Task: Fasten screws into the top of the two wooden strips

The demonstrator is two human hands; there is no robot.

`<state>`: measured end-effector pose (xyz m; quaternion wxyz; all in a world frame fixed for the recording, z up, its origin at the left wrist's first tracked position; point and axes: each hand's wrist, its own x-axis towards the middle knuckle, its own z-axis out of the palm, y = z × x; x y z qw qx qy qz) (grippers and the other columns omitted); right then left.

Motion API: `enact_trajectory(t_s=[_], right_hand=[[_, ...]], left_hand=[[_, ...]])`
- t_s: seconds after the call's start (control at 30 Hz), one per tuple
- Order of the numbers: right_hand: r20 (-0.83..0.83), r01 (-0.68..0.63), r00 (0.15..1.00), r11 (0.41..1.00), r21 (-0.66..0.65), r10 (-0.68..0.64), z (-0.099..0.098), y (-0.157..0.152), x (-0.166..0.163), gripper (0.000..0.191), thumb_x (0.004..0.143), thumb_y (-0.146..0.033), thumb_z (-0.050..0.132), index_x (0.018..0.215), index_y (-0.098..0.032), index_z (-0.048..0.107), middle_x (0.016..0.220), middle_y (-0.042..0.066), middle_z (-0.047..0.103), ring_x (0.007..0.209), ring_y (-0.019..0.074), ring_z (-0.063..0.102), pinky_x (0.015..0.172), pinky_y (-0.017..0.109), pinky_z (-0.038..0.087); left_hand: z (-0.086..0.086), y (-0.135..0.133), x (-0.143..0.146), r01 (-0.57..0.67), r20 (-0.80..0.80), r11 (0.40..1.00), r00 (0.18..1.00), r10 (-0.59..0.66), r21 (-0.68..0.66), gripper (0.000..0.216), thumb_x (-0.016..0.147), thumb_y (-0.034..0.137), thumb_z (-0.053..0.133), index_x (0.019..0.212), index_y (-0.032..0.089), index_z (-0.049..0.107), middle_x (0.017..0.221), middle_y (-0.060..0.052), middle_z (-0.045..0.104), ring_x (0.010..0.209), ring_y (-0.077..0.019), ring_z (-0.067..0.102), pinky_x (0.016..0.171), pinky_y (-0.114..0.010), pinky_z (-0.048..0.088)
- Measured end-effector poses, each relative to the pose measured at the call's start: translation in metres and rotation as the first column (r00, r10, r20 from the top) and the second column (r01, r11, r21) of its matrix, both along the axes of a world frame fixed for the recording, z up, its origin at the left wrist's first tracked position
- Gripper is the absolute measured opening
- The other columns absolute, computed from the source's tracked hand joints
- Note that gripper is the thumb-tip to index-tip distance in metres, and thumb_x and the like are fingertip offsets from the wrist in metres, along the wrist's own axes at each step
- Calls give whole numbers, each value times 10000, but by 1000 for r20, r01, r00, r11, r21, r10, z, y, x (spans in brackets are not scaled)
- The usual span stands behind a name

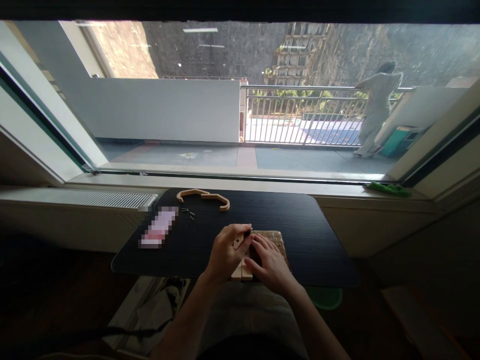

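Observation:
My left hand (228, 250) is closed around a light wooden piece (238, 242) with a dark hole in it. A small dark part shows by its index fingertip, too small to name. My right hand (270, 261) lies with fingers stretched out over a straw-coloured woven square (276, 239), its thumb reaching toward the wood. Below the hands, two pale wooden strips (242, 272) run side by side toward the table's near edge. Both palms hide much of the wood between them.
On the dark table (307, 225) lie two curved wooden pieces (215, 198), several small screws (188, 213) and a blurred pink item (160, 227). A radiator (93, 197) stands left. Green cloth (388, 189) rests on the sill. Outside the window, a person (377, 107) leans on a railing.

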<state>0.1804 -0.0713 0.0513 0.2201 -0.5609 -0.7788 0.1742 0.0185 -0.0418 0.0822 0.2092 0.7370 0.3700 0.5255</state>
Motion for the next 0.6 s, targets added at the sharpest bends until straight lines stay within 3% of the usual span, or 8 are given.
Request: enact_trajectory(t_s=[0.6], right_hand=[[-8,2,1000,1000,0,-2,1,-1,0,527,912,-411,553,1377,-164,560,1488,130,502,1406,287,417,1191,484,288]], left_hand=[[5,-1,-1,86,-2,996,996,-86,2,185,884,174,617,1047,219,694,1041,-71,763,978,-206,719,904,-347,577]])
